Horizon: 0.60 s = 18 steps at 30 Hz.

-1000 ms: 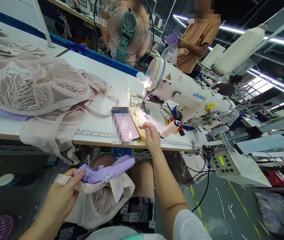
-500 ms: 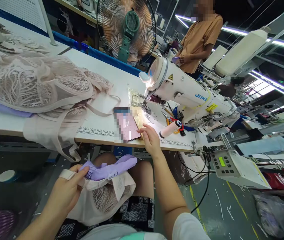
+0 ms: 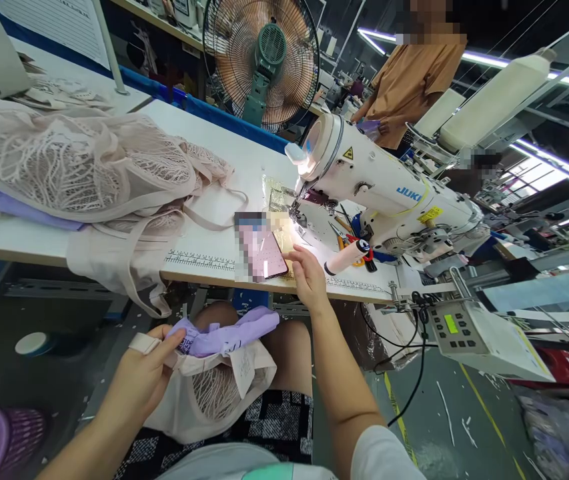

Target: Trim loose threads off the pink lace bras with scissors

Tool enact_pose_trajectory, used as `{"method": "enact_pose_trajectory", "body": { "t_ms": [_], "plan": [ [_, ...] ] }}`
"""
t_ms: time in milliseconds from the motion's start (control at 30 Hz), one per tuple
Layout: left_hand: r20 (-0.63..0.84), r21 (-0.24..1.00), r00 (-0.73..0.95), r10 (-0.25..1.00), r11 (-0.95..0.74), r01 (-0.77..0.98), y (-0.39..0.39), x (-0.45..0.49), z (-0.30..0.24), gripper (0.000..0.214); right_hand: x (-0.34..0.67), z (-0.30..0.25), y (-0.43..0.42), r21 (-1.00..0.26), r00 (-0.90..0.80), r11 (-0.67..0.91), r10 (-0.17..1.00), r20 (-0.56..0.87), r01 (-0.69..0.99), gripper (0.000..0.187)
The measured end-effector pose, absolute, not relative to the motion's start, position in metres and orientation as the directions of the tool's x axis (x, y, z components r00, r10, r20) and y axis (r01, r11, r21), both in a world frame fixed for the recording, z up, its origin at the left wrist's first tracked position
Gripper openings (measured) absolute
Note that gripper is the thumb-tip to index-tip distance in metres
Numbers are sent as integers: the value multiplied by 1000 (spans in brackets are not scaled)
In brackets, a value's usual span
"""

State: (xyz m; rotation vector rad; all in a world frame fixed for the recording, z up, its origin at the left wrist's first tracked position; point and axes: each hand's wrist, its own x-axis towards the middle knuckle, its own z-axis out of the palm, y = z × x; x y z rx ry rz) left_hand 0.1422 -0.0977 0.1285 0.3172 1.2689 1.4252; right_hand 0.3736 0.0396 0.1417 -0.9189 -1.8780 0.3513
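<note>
Head view, the only one. The left hand (image 3: 144, 383) is low over the lap, thumb and fingers pinched shut on the end of a lilac fabric piece (image 3: 229, 330). That piece lies across a beige lace garment (image 3: 214, 393) bunched on the person's lap, below the table edge. A beige strap end sticks up behind the thumb.

The right hand (image 3: 307, 277) is up at the near edge of the white table (image 3: 224, 167), palm down, fingers loose and spread, gripping nothing. Its fingertips (image 3: 294, 255) sit at the right edge of a pink flat item (image 3: 261, 252), which is blurred; contact is unclear.

A white JUKI sewing machine (image 3: 389, 193) stands just behind the hand, lamp lit over the needle area. A pink thread cone (image 3: 347, 257) lies on its side to the right of the hand. A pile of beige lace garments (image 3: 79, 167) covers the table's left part, straps hanging over the edge. A fan (image 3: 264, 60) stands behind the table. A control box (image 3: 464, 327) hangs at right. A person in an orange shirt (image 3: 414, 73) stands beyond the machine.
</note>
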Motion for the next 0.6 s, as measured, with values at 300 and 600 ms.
{"method": "enact_pose_trajectory", "body": {
  "t_ms": [300,600],
  "plan": [
    [-483,792,-332,810,242,-561,-96,146,136,38,376,134,41,-709,-142,622,776,614,333,34],
    [-383,870,-333,861,216,-443,-96,148,137,35,376,144,37,-700,-138,617,777,614,361,30]
  ]
}}
